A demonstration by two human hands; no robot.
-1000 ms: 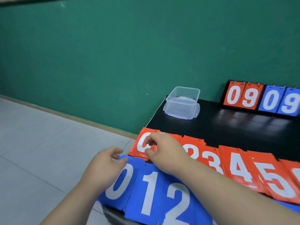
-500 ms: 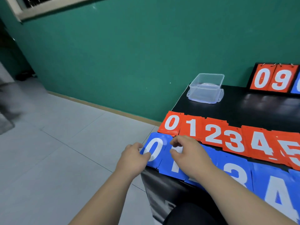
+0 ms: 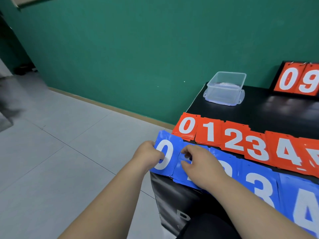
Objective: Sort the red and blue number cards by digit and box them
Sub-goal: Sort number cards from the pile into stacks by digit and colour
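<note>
Two overlapping rows of number cards lie along the black table (image 3: 259, 109). The far row is red: red 0 card (image 3: 186, 125), then 1, 2, 3, 4 and part of a 5. The near row is blue: blue 0 card (image 3: 164, 150), a blue 1 card (image 3: 179, 169) mostly hidden, then 2, 3 and 4. My left hand (image 3: 148, 156) pinches the left edge of the blue 0 card, thumb on the digit. My right hand (image 3: 198, 163) lies over the blue 1 card, fingertips pinched at its top. A clear plastic box (image 3: 226, 87) stands at the table's far left corner.
A black flip scoreboard (image 3: 300, 80) showing red 0 and 9 stands at the back right against the green wall. The table's left edge drops to a grey tiled floor (image 3: 69, 152). Bare black tabletop lies between the box and the red row.
My right hand came off the red 0 card and down to the blue 1 card. My left hand's thumb slid onto the blue 0 card. The view swung left.
</note>
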